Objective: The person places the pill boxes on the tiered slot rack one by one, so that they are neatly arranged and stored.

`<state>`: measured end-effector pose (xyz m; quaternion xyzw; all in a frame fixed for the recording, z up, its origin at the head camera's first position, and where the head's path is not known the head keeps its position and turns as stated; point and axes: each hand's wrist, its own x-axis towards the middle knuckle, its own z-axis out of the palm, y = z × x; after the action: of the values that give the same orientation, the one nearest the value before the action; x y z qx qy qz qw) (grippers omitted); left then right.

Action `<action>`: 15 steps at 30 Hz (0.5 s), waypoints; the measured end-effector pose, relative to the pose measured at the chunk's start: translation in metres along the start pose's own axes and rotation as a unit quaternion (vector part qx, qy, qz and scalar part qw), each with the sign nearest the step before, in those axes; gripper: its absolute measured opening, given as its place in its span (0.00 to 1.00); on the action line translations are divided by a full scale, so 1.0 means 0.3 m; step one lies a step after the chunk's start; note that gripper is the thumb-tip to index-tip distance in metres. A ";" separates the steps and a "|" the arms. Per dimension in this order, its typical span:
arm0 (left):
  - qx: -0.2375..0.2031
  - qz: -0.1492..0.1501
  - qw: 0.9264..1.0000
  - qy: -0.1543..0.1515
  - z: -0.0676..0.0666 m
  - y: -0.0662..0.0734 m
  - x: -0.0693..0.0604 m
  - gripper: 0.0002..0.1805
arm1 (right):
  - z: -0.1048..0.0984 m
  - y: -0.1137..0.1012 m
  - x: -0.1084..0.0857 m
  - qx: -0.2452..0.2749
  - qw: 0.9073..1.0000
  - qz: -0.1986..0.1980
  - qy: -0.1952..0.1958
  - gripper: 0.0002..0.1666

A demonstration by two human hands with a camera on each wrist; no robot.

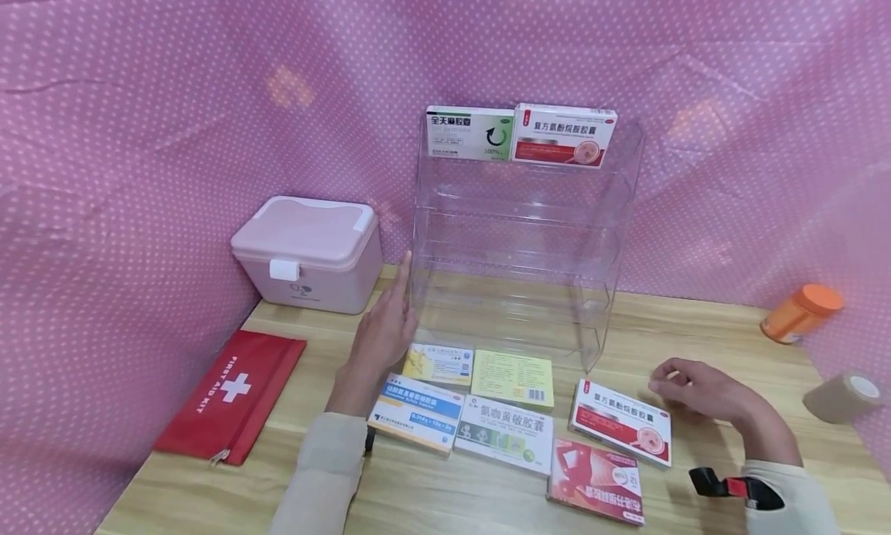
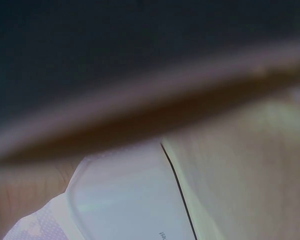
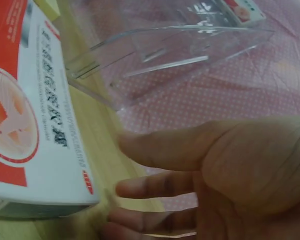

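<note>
A clear tiered acrylic stand rises at the table's back; its top tier bears a green-and-white medicine box and a red-and-white one. My left hand reaches to the stand's left side, index finger straight along its edge; contact is hard to confirm. Beside a second red-and-white medicine box hovers my right hand, fingers loosely bent and holding nothing. In the right wrist view, that box lies just off the fingertips. The left wrist view is mostly blocked by a dark blur.
Flat before the stand lie a yellow-white box, a yellow-green box, a blue-white box, a green-white box and a red box. A pink case and red pouch sit left, an orange bottle and beige roll right.
</note>
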<state>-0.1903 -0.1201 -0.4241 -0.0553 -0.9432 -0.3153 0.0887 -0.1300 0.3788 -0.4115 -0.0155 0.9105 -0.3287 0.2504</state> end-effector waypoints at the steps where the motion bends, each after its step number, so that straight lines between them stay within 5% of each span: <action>1: 0.001 0.002 1.000 0.000 -0.001 -0.001 0.000 0.62 | 0.003 0.000 -0.004 0.009 1.000 0.002 -0.014 0.25; 6: 0.002 0.005 1.000 -0.001 0.000 -0.004 -0.002 0.61 | 0.020 -0.011 -0.009 0.035 0.997 0.006 -0.070 0.32; 15: 0.001 0.013 1.000 0.003 -0.001 -0.005 -0.003 0.61 | 0.042 -0.031 -0.003 0.046 0.993 -0.019 -0.105 0.38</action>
<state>-0.1897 -0.1215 -0.4249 -0.0663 -0.9426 -0.3131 0.0958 -0.1246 0.3642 -0.4137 -0.0558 0.8627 -0.3715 0.3385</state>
